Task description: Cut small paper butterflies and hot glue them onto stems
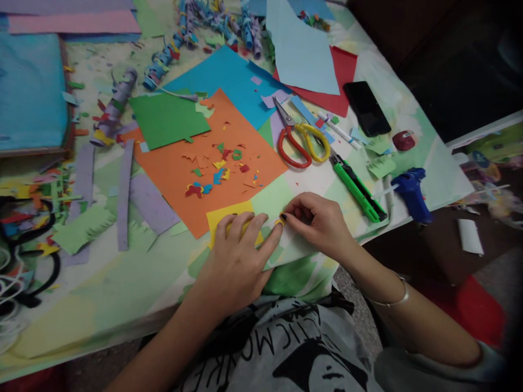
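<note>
My left hand lies flat, fingers spread, over a yellow paper square near the table's front edge. Just right of it, my right hand pinches a small yellow paper piece between thumb and forefinger. The left forefinger reaches close to that piece; whether it touches is unclear. Beyond the hands lies an orange sheet with a green sheet overlapping it. Small cut paper shapes in red, blue, yellow and green are scattered on the orange sheet.
Scissors with red and yellow handles lie beyond my right hand, beside a green box cutter. A blue glue gun, a black phone and a white pen are to the right. Black-handled scissors and paper scraps lie left.
</note>
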### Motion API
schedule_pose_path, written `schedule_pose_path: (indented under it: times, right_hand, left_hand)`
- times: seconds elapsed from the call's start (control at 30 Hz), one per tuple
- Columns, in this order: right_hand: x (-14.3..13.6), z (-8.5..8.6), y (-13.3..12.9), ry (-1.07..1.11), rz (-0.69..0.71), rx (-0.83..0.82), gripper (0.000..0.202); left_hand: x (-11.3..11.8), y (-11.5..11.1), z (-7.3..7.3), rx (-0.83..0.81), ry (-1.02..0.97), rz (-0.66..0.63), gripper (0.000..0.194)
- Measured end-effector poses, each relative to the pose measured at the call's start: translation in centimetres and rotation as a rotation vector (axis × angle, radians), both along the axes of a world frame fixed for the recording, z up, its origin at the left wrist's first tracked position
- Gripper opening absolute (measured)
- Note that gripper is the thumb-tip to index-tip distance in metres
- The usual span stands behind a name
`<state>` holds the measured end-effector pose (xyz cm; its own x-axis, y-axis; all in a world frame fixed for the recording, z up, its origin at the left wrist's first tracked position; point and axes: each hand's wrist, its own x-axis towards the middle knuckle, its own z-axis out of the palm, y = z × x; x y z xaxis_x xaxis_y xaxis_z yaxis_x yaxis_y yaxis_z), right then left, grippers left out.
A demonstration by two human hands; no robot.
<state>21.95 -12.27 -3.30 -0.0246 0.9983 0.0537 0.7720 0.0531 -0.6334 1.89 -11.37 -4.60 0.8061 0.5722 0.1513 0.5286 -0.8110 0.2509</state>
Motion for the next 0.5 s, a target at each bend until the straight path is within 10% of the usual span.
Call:
schedule_pose_path:
  times: [0.5]
  right_hand:
    - [0.80, -0.09, -0.04, 0.117, 0.045, -0.012, 0.021]
  left_hand:
    - [-0.02, -0.08, 0.06, 0.006, -0.002, -0.001, 0.059]
